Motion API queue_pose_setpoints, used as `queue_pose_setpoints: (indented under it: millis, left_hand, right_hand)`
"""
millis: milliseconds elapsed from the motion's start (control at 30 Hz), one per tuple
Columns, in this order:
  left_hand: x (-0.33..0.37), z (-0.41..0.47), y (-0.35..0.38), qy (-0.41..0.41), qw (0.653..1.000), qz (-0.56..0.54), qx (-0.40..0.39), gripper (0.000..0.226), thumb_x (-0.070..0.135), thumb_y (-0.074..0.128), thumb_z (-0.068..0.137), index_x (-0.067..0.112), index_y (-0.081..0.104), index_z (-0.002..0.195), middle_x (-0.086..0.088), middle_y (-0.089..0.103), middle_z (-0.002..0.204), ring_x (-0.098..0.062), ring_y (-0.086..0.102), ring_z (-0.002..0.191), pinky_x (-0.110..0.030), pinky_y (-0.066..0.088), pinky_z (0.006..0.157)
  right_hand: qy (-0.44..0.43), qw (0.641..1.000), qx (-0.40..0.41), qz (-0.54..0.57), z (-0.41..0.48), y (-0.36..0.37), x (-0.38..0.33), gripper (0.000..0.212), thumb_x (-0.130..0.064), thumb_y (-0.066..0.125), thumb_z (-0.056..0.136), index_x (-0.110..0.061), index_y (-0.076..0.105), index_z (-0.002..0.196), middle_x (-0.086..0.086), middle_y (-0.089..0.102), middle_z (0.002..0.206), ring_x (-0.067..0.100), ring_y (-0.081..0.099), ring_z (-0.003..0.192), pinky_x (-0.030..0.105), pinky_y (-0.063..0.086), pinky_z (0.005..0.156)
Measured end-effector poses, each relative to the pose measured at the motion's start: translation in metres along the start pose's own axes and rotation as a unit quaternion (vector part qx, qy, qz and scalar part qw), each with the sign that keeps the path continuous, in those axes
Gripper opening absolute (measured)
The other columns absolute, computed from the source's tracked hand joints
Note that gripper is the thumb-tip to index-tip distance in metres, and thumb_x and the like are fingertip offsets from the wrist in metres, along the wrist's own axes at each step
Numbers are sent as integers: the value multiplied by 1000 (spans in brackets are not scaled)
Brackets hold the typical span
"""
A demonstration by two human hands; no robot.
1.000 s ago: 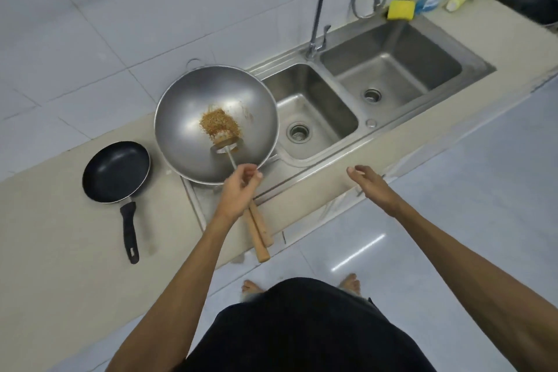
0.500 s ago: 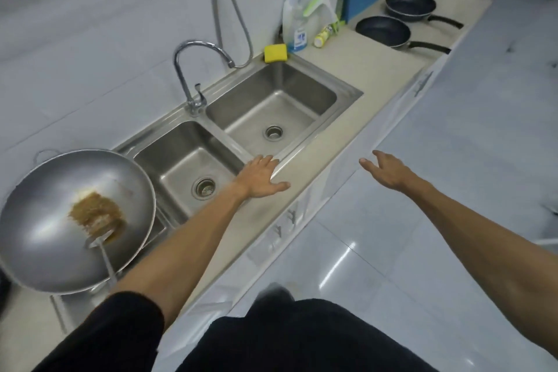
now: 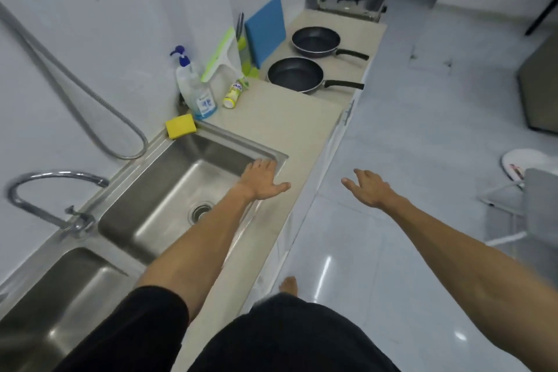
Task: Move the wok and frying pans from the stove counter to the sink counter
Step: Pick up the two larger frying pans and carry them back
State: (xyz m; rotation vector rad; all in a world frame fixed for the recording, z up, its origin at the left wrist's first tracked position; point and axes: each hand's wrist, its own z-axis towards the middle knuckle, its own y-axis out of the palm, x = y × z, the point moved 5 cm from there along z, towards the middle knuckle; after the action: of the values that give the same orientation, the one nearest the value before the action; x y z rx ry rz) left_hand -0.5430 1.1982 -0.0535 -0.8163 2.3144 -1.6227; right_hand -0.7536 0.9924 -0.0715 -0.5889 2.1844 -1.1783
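Head camera looks steeply down — along the counter (image 3: pixel 290 130).

counter (image 3: pixel 290 127) bare before pans | bottles (image 3: pixel 199 90), board (image 3: pixel 265 30) crowd wall

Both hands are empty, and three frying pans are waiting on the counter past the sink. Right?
Not quite. The head view shows two frying pans, the nearer pan and farther pan. The left hand and right hand are empty.

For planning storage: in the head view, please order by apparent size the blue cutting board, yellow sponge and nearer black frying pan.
1. Nearer black frying pan
2. Blue cutting board, though farther away
3. Yellow sponge
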Motion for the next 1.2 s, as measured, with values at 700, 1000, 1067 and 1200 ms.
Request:
queue_pose_setpoints:
  millis: [700, 1000, 1067, 1200]
  left_hand:
    - [115, 375, -106, 30, 999, 24, -25, 88, 67, 35, 96, 6, 19, 158, -15, 21, 165, -36, 18, 150, -52, 18, 119]
    - [204, 508, -126, 4, 999, -33, -14, 86, 67, 37, 95, 6, 24, 155, -14, 26, 163, -35, 21, 148, -50, 18, 118]
    - [215, 527, -121, -11, 998, -49, -22, 88, 67, 38, 94, 7, 22, 156, -13, 23, 164, -34, 18, 149, -51, 16, 119]
    - [218, 570, -123, -67, 994, -80, -27, 91, 70, 39, 92, 8, 21, 156, -12, 22, 164, -35, 16, 150, -52, 15, 119]
  right_hand:
    - [76, 995, -20, -59, 290, -176, 169, 81, -67, 21, 98, -16, 15, 160, 17, 14, 168, 40, 14, 152, 57, 19, 119]
    - [30, 991, -44, -123, 416, -262, 245, 82, -68, 21, 98, -17, 9, 161, 17, 10, 168, 41, 12, 152, 57, 17, 120]
    - [23, 990, -58, -123, 439, -270, 261, 83, -67, 24, 98, -17, 4, 162, 17, 8, 169, 41, 10, 152, 57, 17, 119]
    - [-6, 987, -80, -138, 500, -291, 273, 84, -65, 29, 99, -15, 2, 161, 17, 8, 169, 41, 11, 152, 56, 18, 119]
